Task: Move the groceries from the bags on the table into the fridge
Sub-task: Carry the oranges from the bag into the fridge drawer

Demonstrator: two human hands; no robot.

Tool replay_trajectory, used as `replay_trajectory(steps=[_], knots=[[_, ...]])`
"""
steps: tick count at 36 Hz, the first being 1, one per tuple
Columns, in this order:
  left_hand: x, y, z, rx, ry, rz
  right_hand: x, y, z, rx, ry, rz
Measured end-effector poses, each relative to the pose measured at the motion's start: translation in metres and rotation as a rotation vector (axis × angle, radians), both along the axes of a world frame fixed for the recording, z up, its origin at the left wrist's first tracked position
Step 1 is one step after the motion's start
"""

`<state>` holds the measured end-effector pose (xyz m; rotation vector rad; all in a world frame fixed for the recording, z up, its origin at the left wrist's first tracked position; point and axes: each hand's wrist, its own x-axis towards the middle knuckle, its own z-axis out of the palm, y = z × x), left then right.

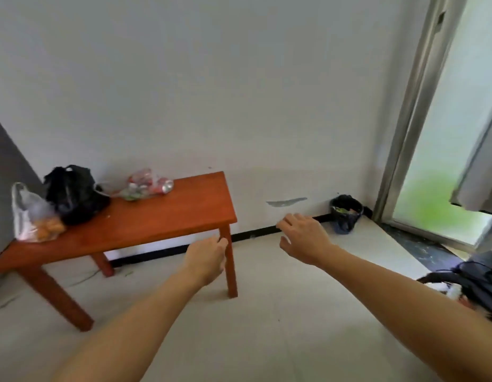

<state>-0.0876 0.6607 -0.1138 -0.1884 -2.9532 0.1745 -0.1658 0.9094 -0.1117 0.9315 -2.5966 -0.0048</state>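
Head view: both arms extended forward; left hand (207,257) loosely curled, empty; right hand (305,238) palm-down, fingers (289,220) spread, empty.

Left grip (207,256), right grip (302,238): seemingly relaxed

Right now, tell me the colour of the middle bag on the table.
The middle bag is black; head view shows it.

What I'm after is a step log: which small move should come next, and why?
Probably reach the left hand toward the clear bag of cans on the wooden table: it and the right hand hold nothing, and that bag lies nearest the hands.
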Motion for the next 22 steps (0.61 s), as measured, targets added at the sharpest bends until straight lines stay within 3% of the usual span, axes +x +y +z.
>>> replay_trajectory(steps=[9,22], knots=[[0.033,-0.204,-0.016,-0.054,-0.033,0.293,-0.015,-0.230,-0.013,0.044,-0.069,0.247],[-0.007,-0.398,-0.046,-0.004,-0.073,0.552,-0.113,-0.463,-0.029,0.110,-0.139,0.479]])
